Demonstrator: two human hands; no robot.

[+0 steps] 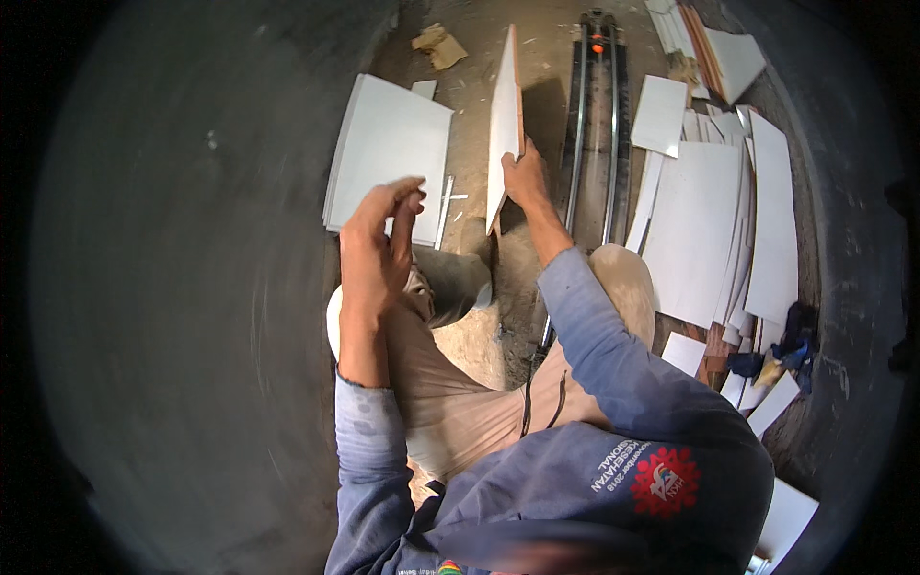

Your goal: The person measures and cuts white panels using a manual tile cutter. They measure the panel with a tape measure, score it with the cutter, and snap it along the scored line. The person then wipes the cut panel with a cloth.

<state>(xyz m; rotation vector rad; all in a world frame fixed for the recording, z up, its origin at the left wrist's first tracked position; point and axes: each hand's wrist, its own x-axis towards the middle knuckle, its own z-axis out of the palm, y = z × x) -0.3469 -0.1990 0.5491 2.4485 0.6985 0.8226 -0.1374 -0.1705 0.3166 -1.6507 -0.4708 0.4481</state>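
My right hand (527, 178) grips a white ceramic tile (503, 110) by its edge. The tile stands on end, nearly edge-on to me, and its reddish-brown side shows. To the left, my left hand (377, 240) is raised above my knee, with fingers bent, a gap to the thumb and nothing in it. Beyond that hand lies a stack of white tiles (393, 144), partly covered by the fingers. Just right of the held tile, a tile cutter (614, 144) with two long metal rails and an orange-red knob (598, 48) rests on the floor.
Many cut white tiles (695, 230) lie along the right wall, with a smaller piece (659, 115) at their far end. A torn piece of brown cardboard (439, 46) sits at the back. Dark cloth (797, 335) lies at the right. A dark wall (192, 287) rises close on my left.
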